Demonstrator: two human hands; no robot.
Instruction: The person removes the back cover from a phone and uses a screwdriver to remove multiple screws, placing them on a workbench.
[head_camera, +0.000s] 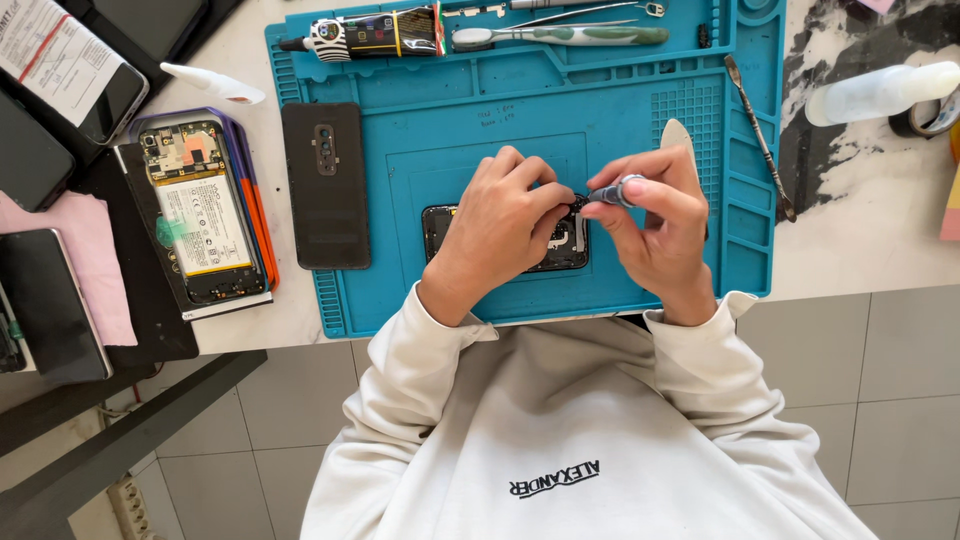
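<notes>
Pinching a small screwdriver (617, 190), the right hand (655, 225) works on an opened phone (565, 245) – the left hand (500, 225) presses it down on the blue mat (450, 120). A slipping tip may gouge the board – or a loosened screw could roll away.

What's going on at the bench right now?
A person is working on an opened phone lying on a blue mat. The left hand steadies the phone from above, while the right hand pinches a small tool with its tip down at the phone's inside. A black back cover lies on the mat's left part. Another opened phone with its battery showing sits on the table beside the mat.
</notes>
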